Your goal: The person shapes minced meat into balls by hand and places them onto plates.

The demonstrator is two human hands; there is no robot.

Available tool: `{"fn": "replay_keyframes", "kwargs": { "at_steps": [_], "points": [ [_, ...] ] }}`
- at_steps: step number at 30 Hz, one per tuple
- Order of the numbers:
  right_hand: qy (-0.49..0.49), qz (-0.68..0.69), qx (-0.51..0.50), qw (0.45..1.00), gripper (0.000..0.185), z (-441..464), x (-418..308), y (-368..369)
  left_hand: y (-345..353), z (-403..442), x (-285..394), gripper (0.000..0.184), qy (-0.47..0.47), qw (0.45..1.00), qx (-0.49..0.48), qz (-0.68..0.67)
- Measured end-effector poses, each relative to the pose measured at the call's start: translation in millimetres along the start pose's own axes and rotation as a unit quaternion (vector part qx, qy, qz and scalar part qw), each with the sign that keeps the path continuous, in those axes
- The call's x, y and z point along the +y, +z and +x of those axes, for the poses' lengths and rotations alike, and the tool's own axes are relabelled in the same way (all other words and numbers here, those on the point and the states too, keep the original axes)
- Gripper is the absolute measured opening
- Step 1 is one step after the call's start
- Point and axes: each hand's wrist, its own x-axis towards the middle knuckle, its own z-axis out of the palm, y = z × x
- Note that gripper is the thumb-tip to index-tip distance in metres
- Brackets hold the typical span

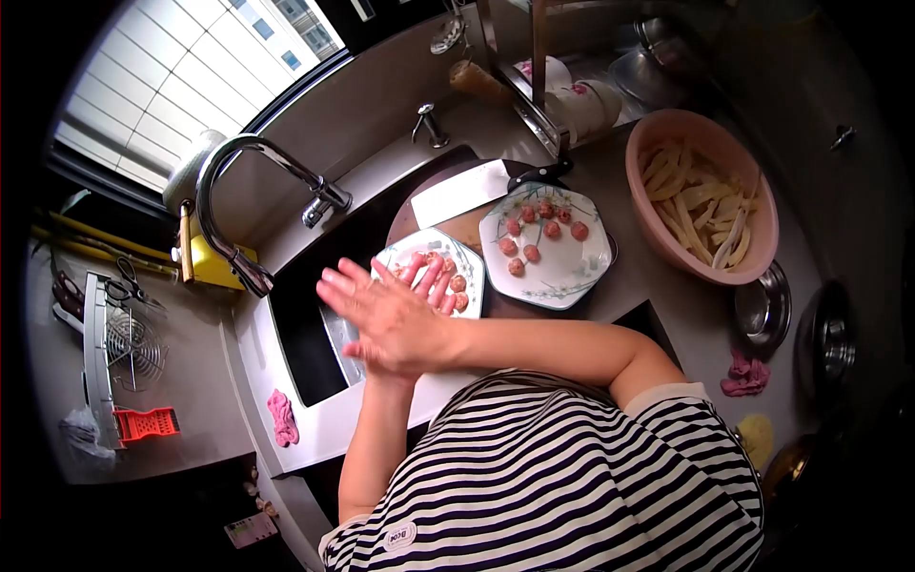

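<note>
- Your striped shirt (562,467) is nearest, with a small patch (400,536) on its near left; the lettering seems to start with B, but you cannot read the rest surely.
- A pink card (251,531) at the near left carries print too small to read.
- Your right hand (396,319) lies across your left hand (437,289), both with fingers extended; whether anything sits between your palms, you cannot tell.
- Under and just beyond your fingers is the left plate (467,250), its meatballs (458,283) partly hidden.
- More meatballs lie scattered on the right plate (572,262): small, roundish, pinkish red, slightly rough and moist-looking. Both plates are white, angular and edged with pale floral sprays.
- Behind the plates, your knife (462,194) lies flat on the round board (410,221), black handle to the right.
- At far right, a pink basin (640,205) holds pale yellowish strips (701,200).
- To your left, the tap (250,143) arches beside the sink (300,334); a red grater (148,424) lies farther left.
</note>
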Motion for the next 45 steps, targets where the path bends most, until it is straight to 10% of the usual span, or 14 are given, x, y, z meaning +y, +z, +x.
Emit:
{"fn": "replay_keyframes", "kwargs": {
  "at_steps": [1, 3, 7, 9, 11, 12, 16, 20, 26, 29, 31, 34, 40, 45],
  "points": [
    [0.035, -0.007, 0.004, 0.999, 0.075, 8.9, 11.5, -6.2, 7.4, -0.1, -5.6, 0.074, -0.01, 0.998, -0.055, -0.017],
    [0.052, -0.058, -0.005, 0.997, 0.075, 0.8, 24.9, -10.0, 22.0, -7.8, 4.8, 0.07, -0.023, 0.982, 0.186, 0.037],
    [-0.044, 0.077, -0.025, 0.996, 0.081, -28.3, -17.6, 5.5, 12.8, -12.9, 27.0, 0.075, 0.004, 0.991, 0.128, 0.044],
    [-0.072, -0.102, 0.134, 0.983, 0.081, -13.5, -24.5, 21.6, 6.1, -8.6, 14.9, 0.077, -0.008, 0.997, 0.067, 0.048],
    [0.004, 0.002, 0.019, 1.0, 0.079, 9.6, 0.3, 1.5, 6.4, -6.3, 0.1, 0.078, -0.035, 0.998, -0.018, 0.038],
    [0.026, -0.028, 0.009, 0.999, 0.077, 13.6, 14.8, -9.6, 19.0, -5.6, 1.9, 0.068, -0.031, 0.984, 0.171, -0.027],
    [-0.025, -0.014, -0.036, 0.999, 0.071, -16.9, 7.3, -6.2, 23.6, -16.6, 27.8, 0.067, 0.008, 0.98, 0.198, -0.015],
    [0.052, -0.006, -0.017, 0.998, 0.071, -9.5, -8.6, 40.9, 2.2, -6.4, 6.4, 0.072, -0.02, 0.995, 0.077, 0.06],
    [-0.024, -0.035, -0.056, 0.998, 0.069, -16.5, 10.3, -8.7, 21.1, -15.7, 22.1, 0.068, 0.012, 0.979, 0.2, 0.046],
    [-0.051, 0.024, -0.013, 0.998, 0.07, -11.4, -4.6, 12.1, -18.0, -10.0, 17.6, 0.082, -0.025, 0.985, 0.124, -0.118],
    [-0.053, 0.025, 0.026, 0.998, 0.073, 5.3, -0.9, 12.7, 3.1, -6.3, -0.5, 0.077, -0.028, 0.991, 0.028, 0.129],
    [0.029, -0.094, 0.002, 0.995, 0.07, 6.6, 36.0, -11.7, 20.6, -17.1, 14.3, 0.061, -0.052, 0.98, 0.187, -0.036],
    [-0.155, 0.064, -0.056, 0.984, 0.08, -13.5, -29.0, 3.9, 1.2, -8.9, 10.4, 0.082, 0.007, 0.989, 0.127, 0.076],
    [0.021, -0.124, -0.075, 0.989, 0.072, 1.0, 31.5, -20.5, 28.2, -17.8, 18.6, 0.063, -0.058, 0.98, 0.191, -0.015]
  ]
}}
